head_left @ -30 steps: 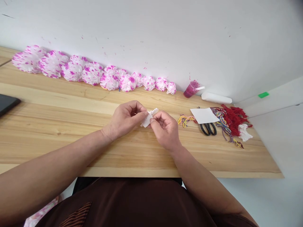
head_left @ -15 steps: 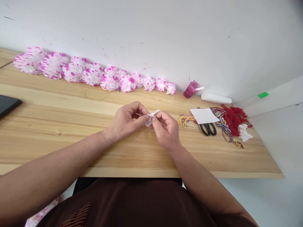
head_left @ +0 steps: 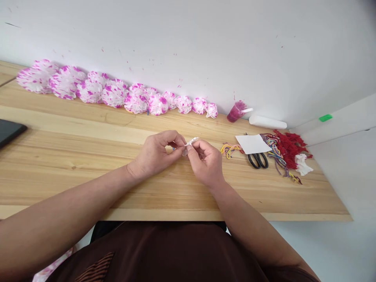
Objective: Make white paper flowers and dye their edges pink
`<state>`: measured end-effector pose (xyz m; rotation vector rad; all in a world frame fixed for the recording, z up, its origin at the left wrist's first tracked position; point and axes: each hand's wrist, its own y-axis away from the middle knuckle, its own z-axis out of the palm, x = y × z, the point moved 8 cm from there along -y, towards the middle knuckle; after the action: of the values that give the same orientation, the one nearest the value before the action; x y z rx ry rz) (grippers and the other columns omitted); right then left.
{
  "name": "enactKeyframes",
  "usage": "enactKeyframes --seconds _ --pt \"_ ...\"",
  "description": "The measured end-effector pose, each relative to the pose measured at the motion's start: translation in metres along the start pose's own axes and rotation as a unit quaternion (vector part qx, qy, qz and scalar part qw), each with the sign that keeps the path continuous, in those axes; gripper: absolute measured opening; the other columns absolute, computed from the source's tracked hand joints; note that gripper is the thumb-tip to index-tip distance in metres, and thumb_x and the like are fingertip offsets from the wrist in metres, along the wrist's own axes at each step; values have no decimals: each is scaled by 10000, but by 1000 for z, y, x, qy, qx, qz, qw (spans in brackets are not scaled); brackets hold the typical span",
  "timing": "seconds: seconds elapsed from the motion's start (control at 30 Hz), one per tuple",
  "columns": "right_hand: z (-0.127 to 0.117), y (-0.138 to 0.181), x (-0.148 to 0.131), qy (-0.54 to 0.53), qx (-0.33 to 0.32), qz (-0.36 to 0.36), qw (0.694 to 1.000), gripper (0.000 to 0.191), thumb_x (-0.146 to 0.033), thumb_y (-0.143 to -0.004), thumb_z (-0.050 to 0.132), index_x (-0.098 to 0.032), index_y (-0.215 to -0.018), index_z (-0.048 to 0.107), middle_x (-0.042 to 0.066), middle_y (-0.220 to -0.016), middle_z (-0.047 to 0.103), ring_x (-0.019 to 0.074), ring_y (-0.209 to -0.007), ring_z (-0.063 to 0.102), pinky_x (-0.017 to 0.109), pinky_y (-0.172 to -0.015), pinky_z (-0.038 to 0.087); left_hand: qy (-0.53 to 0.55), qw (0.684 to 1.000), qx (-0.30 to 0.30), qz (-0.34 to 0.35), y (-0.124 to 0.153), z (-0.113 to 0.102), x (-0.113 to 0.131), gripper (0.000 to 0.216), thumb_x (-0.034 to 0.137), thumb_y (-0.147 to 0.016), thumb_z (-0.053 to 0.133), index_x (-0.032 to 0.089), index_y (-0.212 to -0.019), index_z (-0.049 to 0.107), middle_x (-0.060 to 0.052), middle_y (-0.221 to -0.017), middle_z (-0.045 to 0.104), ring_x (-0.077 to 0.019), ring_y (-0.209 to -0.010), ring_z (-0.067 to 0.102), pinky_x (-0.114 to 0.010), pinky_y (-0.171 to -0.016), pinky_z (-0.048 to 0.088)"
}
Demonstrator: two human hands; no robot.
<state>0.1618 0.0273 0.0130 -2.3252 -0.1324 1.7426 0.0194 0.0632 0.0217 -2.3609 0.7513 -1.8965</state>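
Observation:
In the middle of the table, my right hand [head_left: 205,161] pinches a small gathered piece of white tissue paper [head_left: 191,141] between thumb and fingers. My left hand [head_left: 163,152] is closed in a pinch at the paper's left end, its fingertips close to those of my right hand. A bit of thin bluish string [head_left: 173,148] shows between the left thumb and fingers; most of it is hidden.
A row of white and magenta tissue pom-poms [head_left: 114,92] lines the wall. To the right are a cup of magenta stuff [head_left: 236,111], a white roll [head_left: 268,121], a white paper sheet [head_left: 253,144], black-handled scissors [head_left: 258,161], coloured strings [head_left: 276,150] and a red heap [head_left: 289,147].
My left fingers have drawn tighter around the pinch, and the thin end that stuck out left of the paper has shifted. My right hand keeps its hold on the tissue paper.

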Motion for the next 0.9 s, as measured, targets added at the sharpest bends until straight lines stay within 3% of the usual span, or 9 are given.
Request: enactKeyframes --seconds 0.17,0.27,0.43,0.67,0.9 --pt "1 0 5 -22 -10 14 1000 246 -326 -932 615 -223 -717 554 -10 -680 602 122 -580 507 275 -568 415 117 987 -8 -107 -1 2 -14 219 324 -814 784 184 -802 616 -28 -842 721 -156 -744 679 -283 -682 552" --pt "2 1 -1 2 -12 -13 1000 231 -299 -927 612 -221 -717 557 -24 -665 554 108 -563 447 266 -542 371 114 988 -17 -101 -3 2 -11 226 342 -808 801 176 -867 659 -16 -831 697 -146 -736 666 -272 -675 545" --pt "3 4 -7 36 -9 -34 999 221 -254 -910 614 -211 -698 569 -54 -592 445 89 -513 367 262 -493 287 80 991 9 -103 -2 -3 -12 159 301 -856 719 180 -797 634 -6 -763 675 -135 -684 638 -263 -639 520" --pt "1 1 -3 14 -2 5 1000 229 -319 -902 648 -206 -709 601 -32 -619 548 103 -546 458 258 -524 357 -65 997 14 28 1 -3 9 77 233 -854 689 200 -801 645 -24 -886 743 -161 -833 683 -300 -811 551" --pt "1 2 0 13 -8 2 1000 229 -283 -918 602 -217 -699 584 -21 -635 570 111 -549 457 270 -537 368 105 990 -5 -93 -3 0 -11 207 340 -842 755 189 -824 616 -29 -823 730 -157 -736 695 -275 -684 574"
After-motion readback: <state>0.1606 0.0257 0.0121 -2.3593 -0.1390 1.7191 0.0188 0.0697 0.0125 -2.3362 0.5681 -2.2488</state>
